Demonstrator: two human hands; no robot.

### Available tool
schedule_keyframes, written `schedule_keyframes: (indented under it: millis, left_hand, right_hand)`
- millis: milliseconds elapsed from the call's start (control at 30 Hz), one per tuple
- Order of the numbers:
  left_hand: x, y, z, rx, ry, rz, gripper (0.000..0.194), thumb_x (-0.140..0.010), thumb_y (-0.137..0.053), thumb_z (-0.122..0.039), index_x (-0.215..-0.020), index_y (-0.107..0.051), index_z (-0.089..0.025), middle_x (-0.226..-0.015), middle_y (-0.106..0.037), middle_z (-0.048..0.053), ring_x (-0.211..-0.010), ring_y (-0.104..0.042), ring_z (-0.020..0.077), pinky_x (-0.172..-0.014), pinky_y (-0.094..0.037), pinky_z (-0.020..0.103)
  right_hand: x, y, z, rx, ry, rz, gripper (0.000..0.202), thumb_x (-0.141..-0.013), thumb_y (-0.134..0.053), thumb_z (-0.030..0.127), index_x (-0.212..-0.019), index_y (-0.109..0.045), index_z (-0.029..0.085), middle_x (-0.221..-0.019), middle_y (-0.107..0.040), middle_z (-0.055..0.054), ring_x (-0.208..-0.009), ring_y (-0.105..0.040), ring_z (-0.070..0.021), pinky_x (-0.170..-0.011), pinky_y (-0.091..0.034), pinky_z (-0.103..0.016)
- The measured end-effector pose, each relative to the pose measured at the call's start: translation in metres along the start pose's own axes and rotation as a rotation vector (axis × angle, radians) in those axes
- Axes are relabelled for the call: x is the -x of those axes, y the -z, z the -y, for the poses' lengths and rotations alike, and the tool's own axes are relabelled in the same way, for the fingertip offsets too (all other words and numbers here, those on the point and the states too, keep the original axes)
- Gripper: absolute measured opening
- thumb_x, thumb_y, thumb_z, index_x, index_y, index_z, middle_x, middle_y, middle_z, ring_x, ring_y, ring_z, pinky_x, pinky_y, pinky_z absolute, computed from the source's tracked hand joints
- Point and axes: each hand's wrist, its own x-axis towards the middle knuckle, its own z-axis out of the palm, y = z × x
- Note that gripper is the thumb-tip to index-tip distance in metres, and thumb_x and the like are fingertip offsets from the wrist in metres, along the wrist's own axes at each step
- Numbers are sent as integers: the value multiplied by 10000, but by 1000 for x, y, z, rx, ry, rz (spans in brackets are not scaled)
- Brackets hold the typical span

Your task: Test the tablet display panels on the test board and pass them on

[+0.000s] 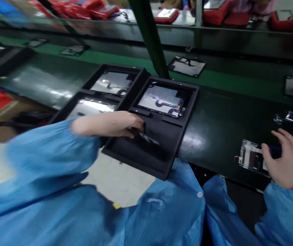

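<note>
My left hand (133, 124) reaches over the near compartment of a black tray (170, 167). Its fingers are closed on the edge of a dark flat panel (152, 145), which is tilted and blurred by motion. In the tray's far compartment lies a display panel (161, 99), silvery back up, with a dark ribbon cable across it. To the right, my right hand (286, 159) hovers with fingers spread beside an electronic assembly (254, 155) on the dark bench. The hand covers part of that assembly, which shows a white frame and a small red wire.
A second black tray (84, 90) with similar panels adjoins on the left. Crumpled clear film (286, 117) lies on the bench (213, 136). More panels (187, 66) rest on the green strip behind. A green post (148, 37) slants down behind the trays. Red-wrapped items (167, 15) fill the far shelf.
</note>
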Motion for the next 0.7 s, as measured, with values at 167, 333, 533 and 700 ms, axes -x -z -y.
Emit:
schedule_keyframes:
  millis: [167, 333, 533, 700]
  left_hand:
    - [-4, 40, -56, -263, -203, -440, 396, -955, -364, -325, -1088, -733, -380, -1084, -730, -42, -1070, -671, 214, -987, -523, 367]
    - [-102, 32, -92, -292, -535, -405, 461, -1034, -283, -243, -1115, -736, -265, -1093, -746, 48, -1119, -678, 227, -1149, -449, 405]
    - [-196, -24, -74, -95, -717, -279, 423, -1039, -321, -165, -1085, -731, -258, -1110, -772, 29, -1191, -660, 180, -1244, -319, 449]
    - [-220, -51, -54, -73, -698, -260, 365, -1024, -381, -112, -1097, -721, -220, -1308, -701, 80, -1340, -560, 200, -1255, -276, 483]
  right_hand:
    - [39, 11, -10, -16, -74, 146, 371, -942, -535, 382, -1261, -629, 219, -1306, -668, -138, -1228, -621, -359, -1063, -490, -543]
    - [57, 0, -8, -81, -77, 257, 362, -961, -533, 323, -1296, -613, 213, -1356, -644, -121, -1283, -582, -322, -1114, -458, -541]
    - [66, -6, -4, -120, -112, 277, 402, -968, -527, 296, -1360, -591, 234, -1430, -601, -105, -1330, -558, -291, -1141, -453, -524]
    - [71, -11, -3, -100, -88, 344, 459, -986, -502, 293, -1438, -522, 215, -1497, -542, -115, -1413, -492, -282, -1207, -366, -546]
